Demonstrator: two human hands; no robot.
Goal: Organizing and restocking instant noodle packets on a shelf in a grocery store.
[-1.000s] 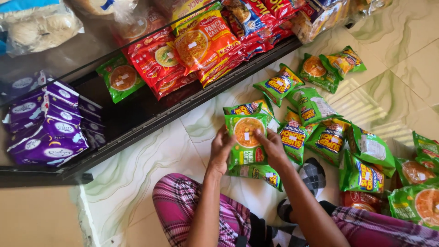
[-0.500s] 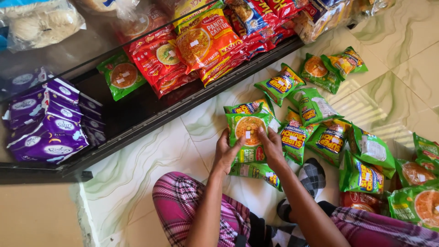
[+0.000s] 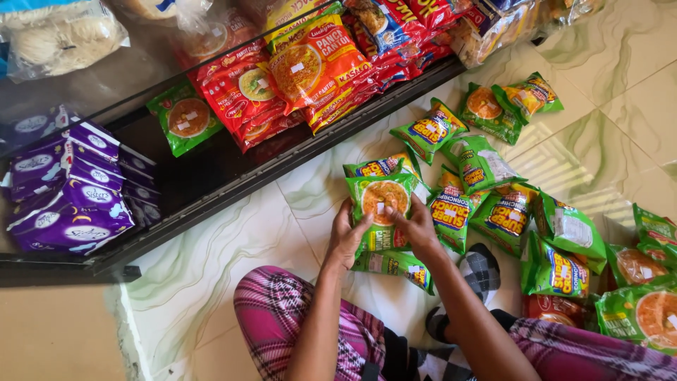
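My left hand (image 3: 347, 236) and right hand (image 3: 417, 227) grip 1 green noodle packet (image 3: 381, 204) above the marbled floor (image 3: 211, 282), beside the dark shelf's (image 3: 211, 176) front edge.

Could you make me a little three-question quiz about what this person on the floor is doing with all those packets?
1. True or false: both hands grip one green packet.
2. Which packets lie at the shelf's near left end? A) purple packets B) yellow packets C) blue packets
3. Fill in: the loose green packs lie on the ____.

Key: 1 true, the left hand and right hand hold its sides. 2 A, on the black shelf. 3 floor.
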